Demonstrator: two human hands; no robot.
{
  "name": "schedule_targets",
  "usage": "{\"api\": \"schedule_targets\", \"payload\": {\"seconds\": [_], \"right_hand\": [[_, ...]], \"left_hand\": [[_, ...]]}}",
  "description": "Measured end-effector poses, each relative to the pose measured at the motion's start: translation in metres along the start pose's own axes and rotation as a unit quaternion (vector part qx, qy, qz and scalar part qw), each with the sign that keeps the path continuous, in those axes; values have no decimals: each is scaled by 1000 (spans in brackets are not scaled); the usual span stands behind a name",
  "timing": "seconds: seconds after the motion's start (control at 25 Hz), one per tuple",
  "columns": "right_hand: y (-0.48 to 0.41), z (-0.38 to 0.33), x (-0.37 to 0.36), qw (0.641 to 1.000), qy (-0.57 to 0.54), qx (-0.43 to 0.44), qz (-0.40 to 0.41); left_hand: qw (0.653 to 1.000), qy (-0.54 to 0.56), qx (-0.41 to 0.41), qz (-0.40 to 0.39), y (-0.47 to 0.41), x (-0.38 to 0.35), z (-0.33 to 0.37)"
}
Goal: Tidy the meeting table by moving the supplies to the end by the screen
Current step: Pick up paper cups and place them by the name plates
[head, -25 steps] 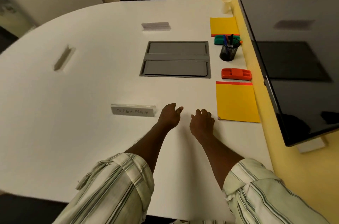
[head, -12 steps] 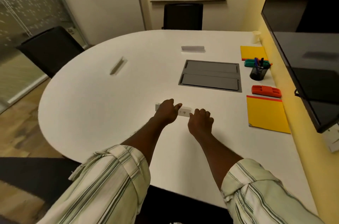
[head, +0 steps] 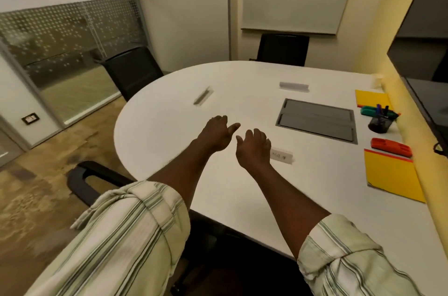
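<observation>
Hovering over the bench (head: 169, 131), my left hand (head: 215, 134) and right hand (head: 254, 148) are hanging loosely curled, gripping nothing. I am looking at the small white name card (head: 282, 155) lying partly hidden behind the right hand, well apart from the screen (head: 417, 58). I am judging it light, thin and easily crushed, likely sliding on this smooth top, so pinching its ridge gently seems best.

From my end, the right hand (head: 253, 148) covers the left end of the name card (head: 282, 156), and its scribble is too smeary to read. The screen (head: 421, 58) runs off the right edge. Can't count the pens (head: 382, 110) in the black cup (head: 379, 124).
</observation>
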State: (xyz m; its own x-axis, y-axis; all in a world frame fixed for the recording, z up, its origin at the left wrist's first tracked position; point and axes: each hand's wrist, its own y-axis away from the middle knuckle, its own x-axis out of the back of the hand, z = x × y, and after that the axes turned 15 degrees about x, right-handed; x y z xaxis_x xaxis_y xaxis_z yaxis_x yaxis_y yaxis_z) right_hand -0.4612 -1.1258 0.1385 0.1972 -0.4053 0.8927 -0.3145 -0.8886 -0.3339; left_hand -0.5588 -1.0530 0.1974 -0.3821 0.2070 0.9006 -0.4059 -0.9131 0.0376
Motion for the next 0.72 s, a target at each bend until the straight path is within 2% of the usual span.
{"api": "schedule_targets", "payload": {"seconds": [0.24,0.72], "right_hand": [[-31,-75,0,994,-29,101,12],[-58,-209,-37,966,-47,246,-58]], "left_hand": [[996,1,62,59,7,48,-59],[968,25,215,129,38,120,-191]]}}
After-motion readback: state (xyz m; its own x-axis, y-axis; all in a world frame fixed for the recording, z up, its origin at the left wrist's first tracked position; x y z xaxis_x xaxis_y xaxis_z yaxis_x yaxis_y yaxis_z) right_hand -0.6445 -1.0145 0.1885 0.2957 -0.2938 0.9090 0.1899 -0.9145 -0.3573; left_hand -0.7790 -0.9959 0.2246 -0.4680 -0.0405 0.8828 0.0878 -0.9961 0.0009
